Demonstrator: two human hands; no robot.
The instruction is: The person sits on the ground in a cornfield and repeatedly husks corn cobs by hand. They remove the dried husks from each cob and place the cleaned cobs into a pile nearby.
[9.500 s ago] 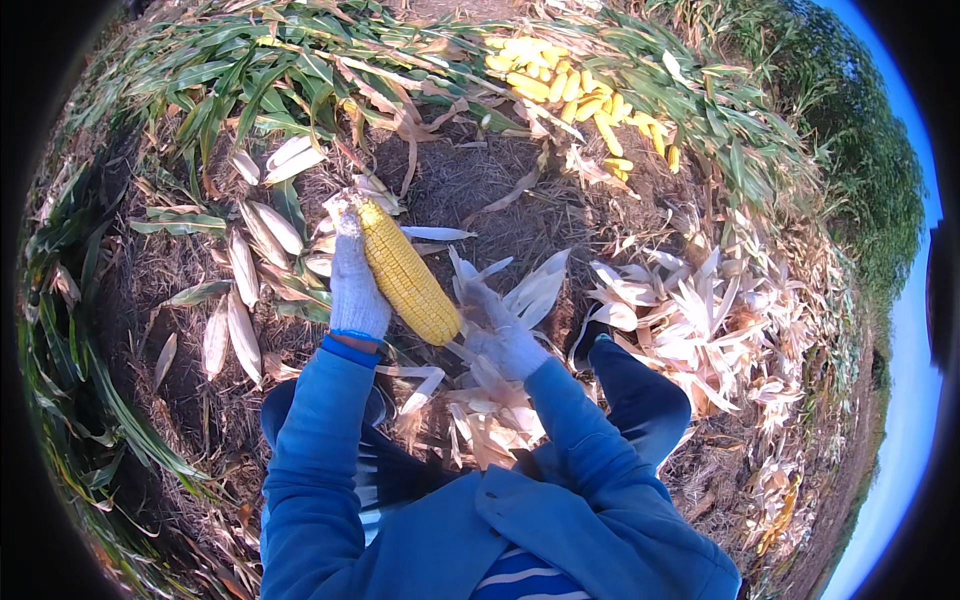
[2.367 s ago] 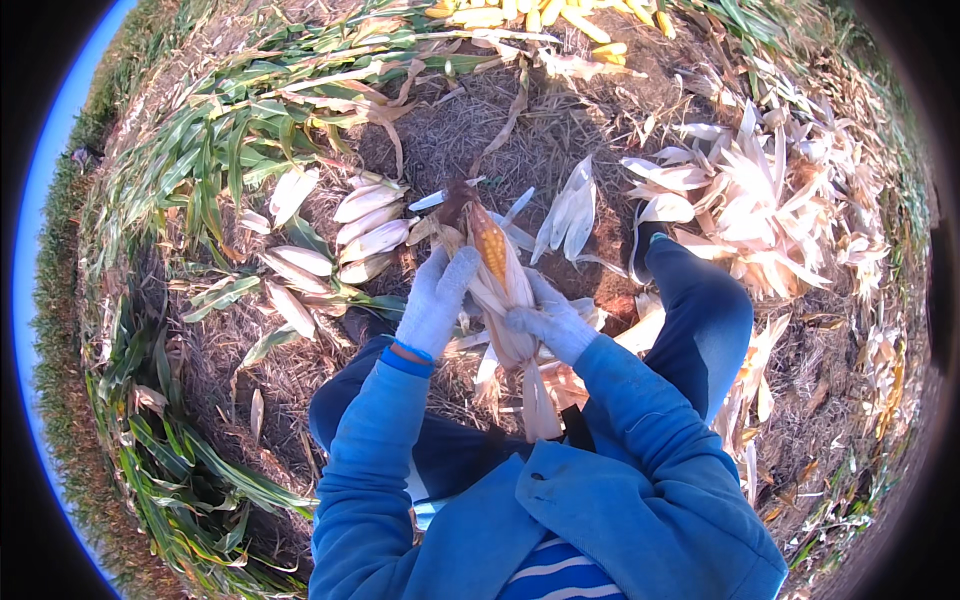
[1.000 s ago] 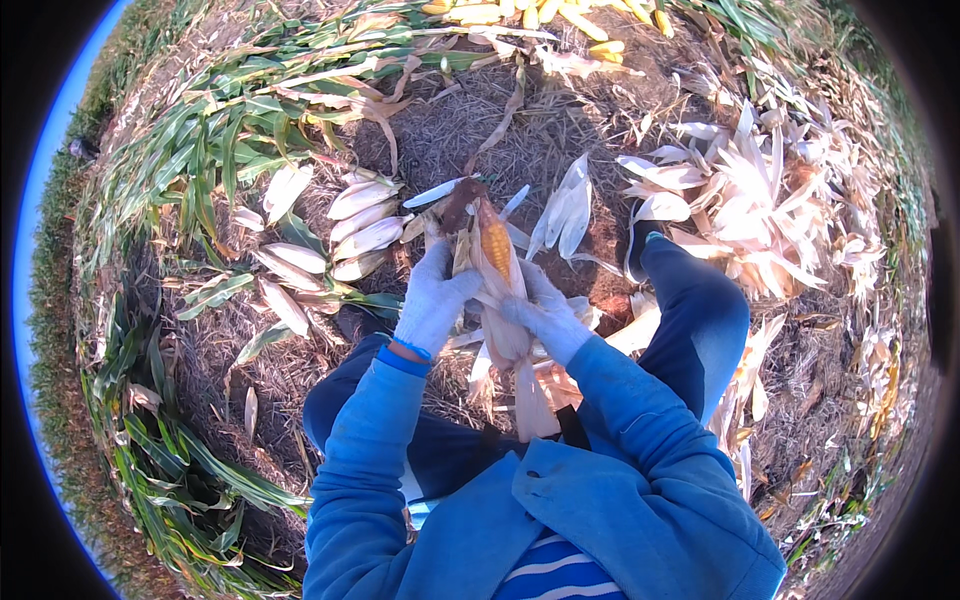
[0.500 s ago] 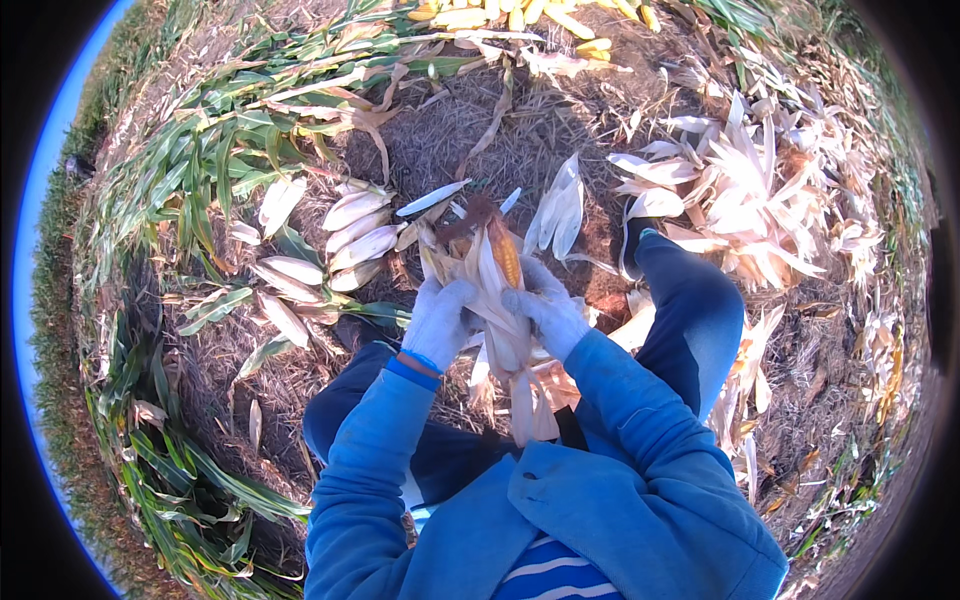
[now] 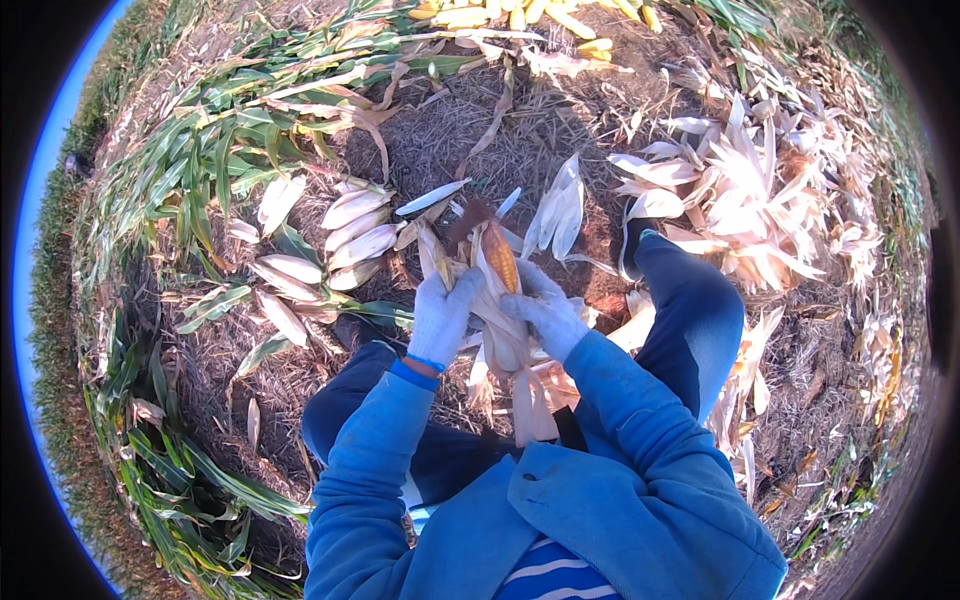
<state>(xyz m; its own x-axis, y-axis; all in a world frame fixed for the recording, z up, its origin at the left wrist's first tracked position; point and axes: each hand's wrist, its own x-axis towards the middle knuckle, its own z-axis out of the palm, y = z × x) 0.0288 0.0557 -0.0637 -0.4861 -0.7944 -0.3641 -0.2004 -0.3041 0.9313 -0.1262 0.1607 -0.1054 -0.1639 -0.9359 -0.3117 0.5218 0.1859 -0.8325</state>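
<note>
Between my white-gloved hands is an ear of corn [image 5: 499,256], its yellow kernels bared near the top and brown silk at its tip. Pale dry husk [image 5: 503,340] still wraps the lower part and hangs toward my lap. My left hand [image 5: 443,313] is closed on husk at the ear's left side, with a strip of it peeled outward. Fingers of my right hand [image 5: 546,310] curl round the ear from the right, the thumb lying across the husk just below the kernels.
Several unhusked ears [image 5: 358,235] lie on the ground to the left, beside green corn stalks [image 5: 240,150]. A heap of stripped husks [image 5: 755,200] spreads at the right, past my bent leg [image 5: 690,310]. Bare yellow cobs [image 5: 530,14] are piled at the far edge.
My left hand has shifted slightly and drawn the husk strip away to the left. More of the yellow kernels show now; the right hand stays nearly in place.
</note>
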